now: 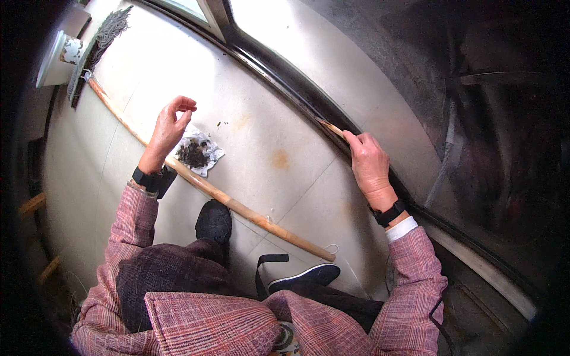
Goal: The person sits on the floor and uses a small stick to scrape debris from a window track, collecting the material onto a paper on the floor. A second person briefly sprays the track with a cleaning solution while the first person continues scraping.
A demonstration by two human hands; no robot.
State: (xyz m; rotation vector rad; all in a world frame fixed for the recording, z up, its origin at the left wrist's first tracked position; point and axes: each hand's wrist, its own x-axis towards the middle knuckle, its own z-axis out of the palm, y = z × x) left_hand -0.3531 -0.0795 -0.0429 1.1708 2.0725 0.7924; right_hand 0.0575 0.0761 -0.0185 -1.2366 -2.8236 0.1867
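My right hand (369,161) grips a thin wooden stick (330,128), its tip down in the dark track (291,89) of a sliding door. My left hand (170,127) hangs in the air over a mop's handle, fingers loosely bent and the thumb apart from them; nothing shows in it. Just beside that hand, a heap of dark dirt (194,154) lies on a crumpled white tissue (212,155) on the floor. The mop's long wooden handle (237,207) runs across the tiles, passing under my left wrist.
The mop's grey strands (110,32) spread at the upper left, against a chipped white stand (56,59). Brown stains (280,158) and dark crumbs mark the pale tiles (249,101). My dark shoes (214,222) are close to the handle. Beyond the track is a dark glassy area (493,148).
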